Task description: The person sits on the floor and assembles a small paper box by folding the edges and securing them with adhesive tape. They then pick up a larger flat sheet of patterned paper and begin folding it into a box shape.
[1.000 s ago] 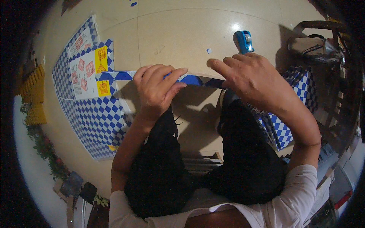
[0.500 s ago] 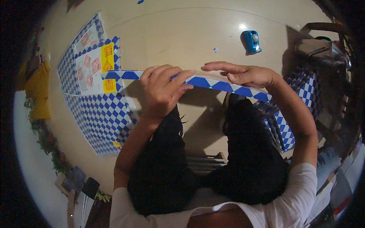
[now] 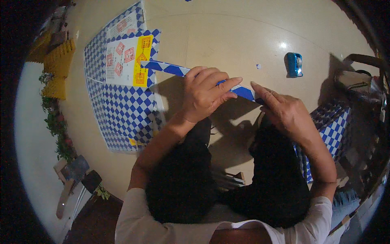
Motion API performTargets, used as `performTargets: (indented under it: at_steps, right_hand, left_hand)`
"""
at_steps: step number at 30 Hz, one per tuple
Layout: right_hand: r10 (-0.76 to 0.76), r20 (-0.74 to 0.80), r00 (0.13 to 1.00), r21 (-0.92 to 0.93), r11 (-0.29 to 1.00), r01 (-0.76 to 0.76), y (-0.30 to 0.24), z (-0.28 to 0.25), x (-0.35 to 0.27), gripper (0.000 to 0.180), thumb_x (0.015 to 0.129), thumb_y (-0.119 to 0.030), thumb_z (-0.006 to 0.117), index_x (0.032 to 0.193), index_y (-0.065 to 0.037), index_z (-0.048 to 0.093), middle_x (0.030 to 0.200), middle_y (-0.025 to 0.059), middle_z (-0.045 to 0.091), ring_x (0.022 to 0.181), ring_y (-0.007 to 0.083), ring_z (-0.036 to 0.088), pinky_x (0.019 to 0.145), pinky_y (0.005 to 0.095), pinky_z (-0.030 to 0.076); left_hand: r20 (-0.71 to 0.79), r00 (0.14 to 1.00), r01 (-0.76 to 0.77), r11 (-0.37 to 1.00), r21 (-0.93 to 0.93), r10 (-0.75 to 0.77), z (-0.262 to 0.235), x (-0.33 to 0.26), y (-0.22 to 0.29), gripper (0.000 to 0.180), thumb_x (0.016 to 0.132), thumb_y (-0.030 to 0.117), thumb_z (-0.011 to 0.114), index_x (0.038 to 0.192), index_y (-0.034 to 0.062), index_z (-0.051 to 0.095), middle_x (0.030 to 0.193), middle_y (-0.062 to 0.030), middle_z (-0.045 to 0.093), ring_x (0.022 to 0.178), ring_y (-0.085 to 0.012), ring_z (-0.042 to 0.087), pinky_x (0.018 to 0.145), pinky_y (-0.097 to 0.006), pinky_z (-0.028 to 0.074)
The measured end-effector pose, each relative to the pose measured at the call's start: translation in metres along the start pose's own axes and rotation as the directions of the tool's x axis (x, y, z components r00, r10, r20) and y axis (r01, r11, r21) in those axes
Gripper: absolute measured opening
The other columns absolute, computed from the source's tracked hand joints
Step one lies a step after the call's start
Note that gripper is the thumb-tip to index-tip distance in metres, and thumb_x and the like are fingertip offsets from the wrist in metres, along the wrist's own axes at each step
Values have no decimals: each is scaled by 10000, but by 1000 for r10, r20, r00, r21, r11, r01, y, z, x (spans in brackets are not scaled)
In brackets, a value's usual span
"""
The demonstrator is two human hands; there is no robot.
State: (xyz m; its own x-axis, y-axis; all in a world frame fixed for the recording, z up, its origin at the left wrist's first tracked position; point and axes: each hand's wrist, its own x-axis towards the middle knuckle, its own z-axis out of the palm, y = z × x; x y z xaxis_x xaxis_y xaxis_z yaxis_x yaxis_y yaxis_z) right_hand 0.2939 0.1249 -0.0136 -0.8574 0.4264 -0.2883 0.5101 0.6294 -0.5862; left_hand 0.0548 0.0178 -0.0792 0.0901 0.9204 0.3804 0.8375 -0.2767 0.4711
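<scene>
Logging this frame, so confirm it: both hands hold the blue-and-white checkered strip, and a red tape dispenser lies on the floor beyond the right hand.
Wrong in one respect: the tape dispenser is blue, not red, as the head view shows. The rest stands: the left hand and right hand hold the checkered strip, and the dispenser lies on the floor beyond the right hand.
</scene>
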Motion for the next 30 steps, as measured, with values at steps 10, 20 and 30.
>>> performTargets:
  at_steps: [10,20,30]
  right_hand:
    - [-87,-142,986,120,987,104,8,10,-5,649,845,-20,653,1445,-222,505,1183,174,679,932,338,715,770,402,592]
    - [-150,-122,981,160,973,168,17,7,-6,516,887,-107,633,1388,-218,577,1273,177,650,1055,321,691,870,385,566]
    - [710,-348,612,560,681,-472,277,53,-37,276,993,-229,602,1241,-111,628,964,79,693,852,155,651,726,288,513]
  left_hand:
    - [-124,988,114,980,161,-94,-29,-22,-35,272,895,208,639,1139,154,748,1038,-32,674,1112,-240,583,1071,-473,294]
    - [-75,983,172,983,70,-167,-39,-13,-45,257,765,224,765,1014,161,772,996,-22,687,1109,-245,577,1117,-496,262]
    - [15,988,153,988,-30,-153,-35,0,-34,227,835,227,720,1032,118,745,1030,-39,667,1103,-252,558,1124,-483,234]
